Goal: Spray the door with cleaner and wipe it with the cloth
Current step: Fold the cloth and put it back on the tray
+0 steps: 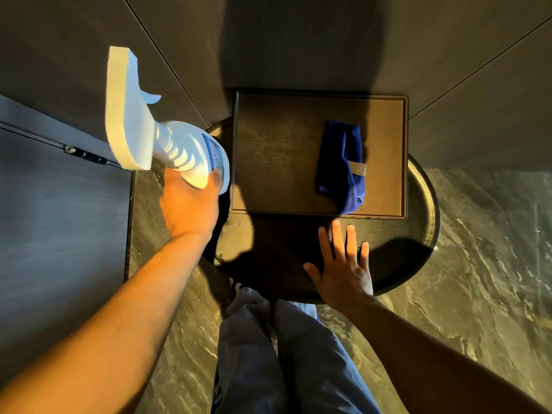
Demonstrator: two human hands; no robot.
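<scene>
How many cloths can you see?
1. The blue cloth lies folded on the square tray on the round table, beyond the open right hand. None other shows.

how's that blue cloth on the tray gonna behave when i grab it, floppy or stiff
Probably floppy: the blue cloth lies crumpled in soft folds on the tray, so it should drape and unfold when lifted. It looks like light towel fabric, unlikely to slip from a pinch or slide far. The open right hand is nearest.
</scene>
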